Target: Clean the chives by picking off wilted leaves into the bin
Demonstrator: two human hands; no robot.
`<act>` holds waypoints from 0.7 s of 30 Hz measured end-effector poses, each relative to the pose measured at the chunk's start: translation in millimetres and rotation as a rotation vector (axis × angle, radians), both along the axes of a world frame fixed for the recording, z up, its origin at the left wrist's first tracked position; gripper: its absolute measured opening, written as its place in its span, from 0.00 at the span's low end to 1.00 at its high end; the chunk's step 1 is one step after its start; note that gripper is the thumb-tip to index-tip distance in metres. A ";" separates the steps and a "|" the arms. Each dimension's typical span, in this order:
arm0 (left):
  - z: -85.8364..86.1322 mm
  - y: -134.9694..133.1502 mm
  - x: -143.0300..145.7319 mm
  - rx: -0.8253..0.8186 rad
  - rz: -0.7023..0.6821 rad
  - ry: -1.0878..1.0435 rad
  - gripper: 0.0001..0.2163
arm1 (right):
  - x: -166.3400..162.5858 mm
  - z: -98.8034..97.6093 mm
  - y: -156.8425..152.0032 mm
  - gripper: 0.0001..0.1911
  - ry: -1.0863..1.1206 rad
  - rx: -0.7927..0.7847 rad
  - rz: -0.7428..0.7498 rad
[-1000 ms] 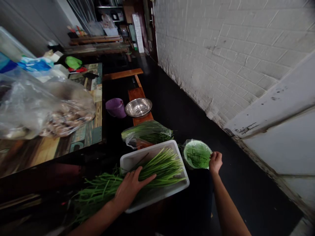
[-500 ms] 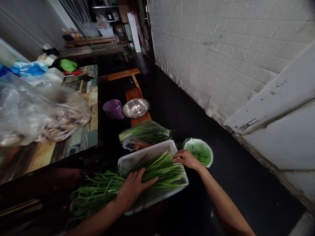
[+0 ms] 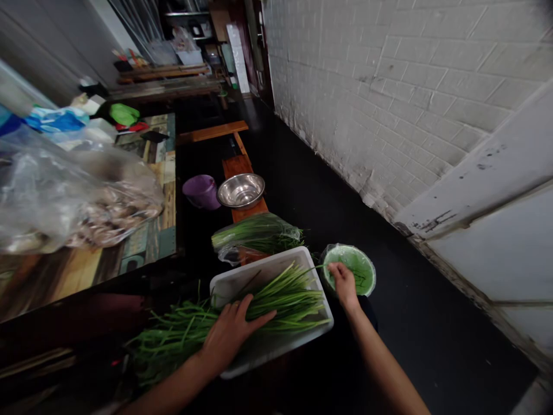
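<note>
A pile of long green chives [image 3: 285,294] lies across a white plastic tray [image 3: 276,351], its tail ends spilling off the tray's left side. My left hand [image 3: 231,331] presses flat on the middle of the pile. My right hand [image 3: 343,282] hovers at the tray's right end, over the near rim of a green bucket [image 3: 360,265] lined with a plastic bag, and pinches a single thin chive stalk that points back toward the tray.
A bagged bunch of greens [image 3: 259,230] lies behind the tray on a wooden bench, with a steel bowl [image 3: 241,190] and a purple bucket [image 3: 201,190] beyond. A clear bag of food [image 3: 86,207] sits on the table at left. A white brick wall [image 3: 389,98] runs along the right.
My right hand went from the green bucket's rim to the chive tips on the tray, then back over the bucket's near rim with one stalk pinched. My left hand stayed on the pile.
</note>
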State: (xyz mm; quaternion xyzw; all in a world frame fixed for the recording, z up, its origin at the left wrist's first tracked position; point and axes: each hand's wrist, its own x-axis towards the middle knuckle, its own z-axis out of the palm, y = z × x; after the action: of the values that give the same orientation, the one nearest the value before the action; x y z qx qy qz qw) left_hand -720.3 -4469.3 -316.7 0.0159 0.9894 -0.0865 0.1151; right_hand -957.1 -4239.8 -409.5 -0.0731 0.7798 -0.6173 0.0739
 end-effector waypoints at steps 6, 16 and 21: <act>-2.6 -6.7 12.5 0.036 0.080 -0.111 0.47 | -41.9 -42.9 87.0 0.27 0.081 0.290 -0.437; -39.5 -2.6 17.1 0.131 0.105 -0.053 0.47 | -48.0 -97.0 134.7 0.19 -0.228 0.789 -0.272; -40.3 6.8 -11.3 0.184 0.285 -0.277 0.53 | -55.8 -97.5 113.4 0.22 -0.109 0.771 -0.130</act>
State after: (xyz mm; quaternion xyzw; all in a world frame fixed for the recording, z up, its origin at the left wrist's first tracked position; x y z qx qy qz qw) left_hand -731.5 -4462.5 -357.0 -0.1021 0.9601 0.0242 0.2593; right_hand -1012.9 -4126.4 -506.9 0.0422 0.9524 -0.2854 0.0979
